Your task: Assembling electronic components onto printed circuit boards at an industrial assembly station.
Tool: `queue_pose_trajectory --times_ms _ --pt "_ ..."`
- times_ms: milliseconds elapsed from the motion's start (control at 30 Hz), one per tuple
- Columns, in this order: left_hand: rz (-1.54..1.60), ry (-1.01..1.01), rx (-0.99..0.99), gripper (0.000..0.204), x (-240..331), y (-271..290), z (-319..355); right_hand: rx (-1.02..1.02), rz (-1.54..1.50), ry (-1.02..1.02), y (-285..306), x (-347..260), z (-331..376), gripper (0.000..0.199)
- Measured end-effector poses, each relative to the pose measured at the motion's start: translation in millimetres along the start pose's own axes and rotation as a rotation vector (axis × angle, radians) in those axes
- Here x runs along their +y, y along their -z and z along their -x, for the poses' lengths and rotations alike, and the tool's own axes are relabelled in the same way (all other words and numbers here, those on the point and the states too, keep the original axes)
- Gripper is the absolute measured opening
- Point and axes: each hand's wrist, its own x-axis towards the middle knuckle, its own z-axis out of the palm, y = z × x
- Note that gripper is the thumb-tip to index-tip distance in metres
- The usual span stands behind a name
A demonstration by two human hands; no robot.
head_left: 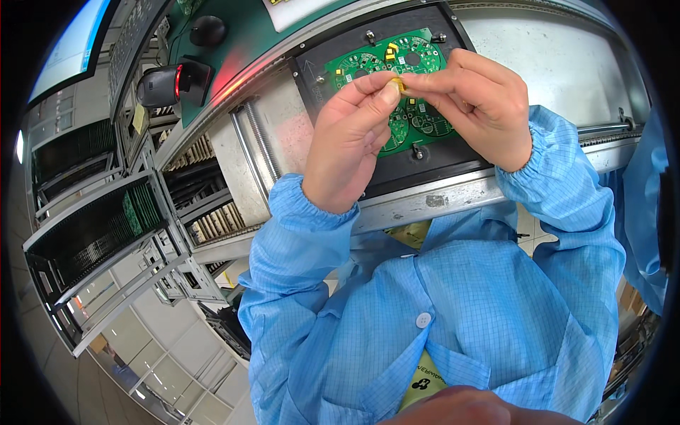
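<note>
While both hands, left hand [348, 145] and right hand [482, 106], pinch one tiny yellow part [398, 85] together over the green circuit board [418, 117] at 12 o'clock, looks like it's not seated yet.

The small yellow piece [397, 85] pinched between my left hand [347, 142] and right hand [478, 106] looks like glossy film or tape, though it is too small to be sure. Below it, the green circuit board [397, 64] has a smooth, lacquered sheen and sits in a matt black carrier plate [439, 159] on a brushed, dull grey metal rail [432, 202]. My blue sleeves [567, 191] are thin woven cloth with a fine grid, matt and creased.
</note>
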Motion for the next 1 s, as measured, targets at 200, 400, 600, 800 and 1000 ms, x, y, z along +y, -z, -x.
queue_pose_trajectory --times_ms 200,400,600,800,1000 --pt "0.011 -0.025 0.026 0.025 -1.9 -3.6 0.6 -0.036 -0.055 -0.106 1.4 2.5 0.7 0.027" --pt "-0.054 -0.140 0.054 0.020 -0.1 -6.2 3.6 -0.079 -0.213 -0.296 0.7 7.0 3.1 0.024" --pt "-0.145 -0.239 0.112 0.016 -1.7 -8.6 4.9 -0.083 -0.204 -0.281 -0.3 8.4 3.0 0.025" --pt "-0.231 -0.412 0.128 0.017 -6.1 -11.3 4.9 -0.108 -0.249 -0.301 0.9 9.0 4.0 0.024" --pt "-0.455 -0.656 0.128 0.019 -11.6 -5.2 0.7 -0.138 -0.322 -0.354 1.7 7.6 5.0 0.019"
